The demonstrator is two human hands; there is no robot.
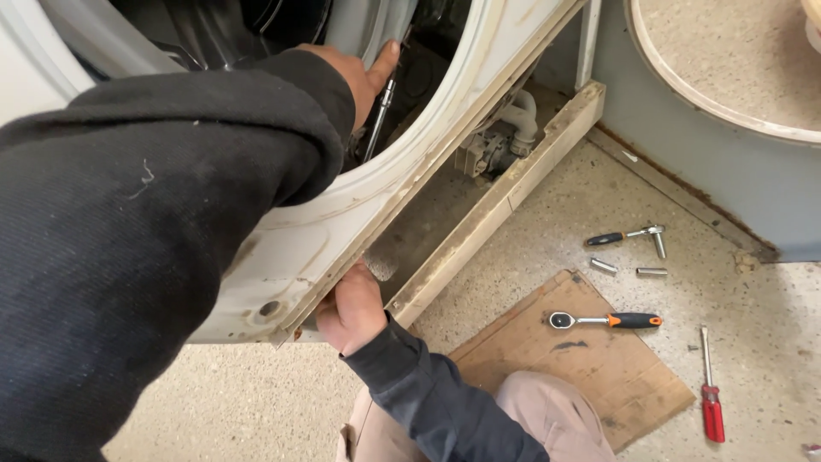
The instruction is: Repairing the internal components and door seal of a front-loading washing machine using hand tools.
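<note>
Left hand (363, 73) reaches through the round door opening of the washing machine (282, 248), fingers wrapped on a long metal tool (378, 120), thumb up; the shaft points down into the dark inside, likely to get at a fastener deep in there. Right hand (352, 310) is clenched on the lower edge of the white front panel, apparently steadying or pulling it while the other hand works. The machine's bottom is open, showing a grey pump with a white hose (505, 137) behind a pale base rail (500, 205).

On the speckled floor (753, 342), in easy reach: a ratchet with black and orange handle (607, 321) on a brown cardboard sheet (581, 359), a smaller black-handled ratchet (629, 235), two loose metal sockets (629, 269), and a red-handled screwdriver (710, 389). A round pale bench top (727, 60) sits upper right. No packages, labels or signs readable.
</note>
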